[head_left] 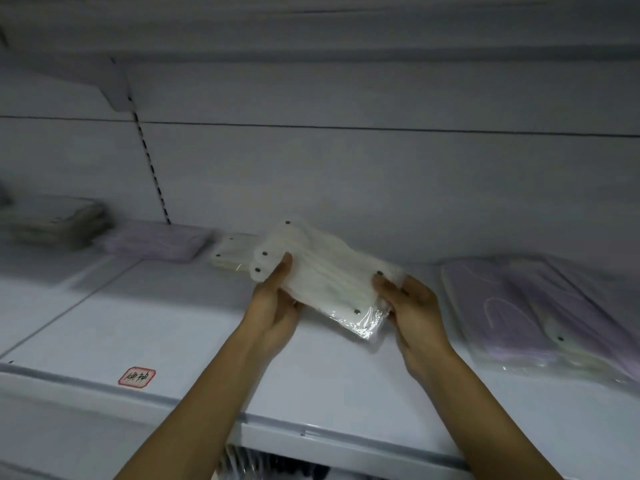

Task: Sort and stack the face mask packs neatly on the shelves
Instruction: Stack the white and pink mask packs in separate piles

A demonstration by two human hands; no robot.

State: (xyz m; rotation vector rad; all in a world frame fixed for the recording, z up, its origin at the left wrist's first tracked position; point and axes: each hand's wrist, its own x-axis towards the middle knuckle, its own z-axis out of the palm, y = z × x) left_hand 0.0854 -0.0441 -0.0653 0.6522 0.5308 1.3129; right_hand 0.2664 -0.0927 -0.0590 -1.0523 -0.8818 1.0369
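While both hands are gripping one crinkly clear-plastic pack of white face masks [325,282] above the smooth white metal shelf [166,327], the left hand [277,306] is pinching its left end and the right hand [412,306] its right. One soft lilac pack [156,242] is lying at the back left, with overlapping flat lilac packs [540,313] on the right.

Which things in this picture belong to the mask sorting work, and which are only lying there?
Belong to the job:
- clear plastic pack of white face masks, held by left hand and right hand
- white mask pack behind it
- lilac mask pack
- lilac packs at right
- white metal shelf

Just lying about:
- red-bordered label
- blurred grey stack far left
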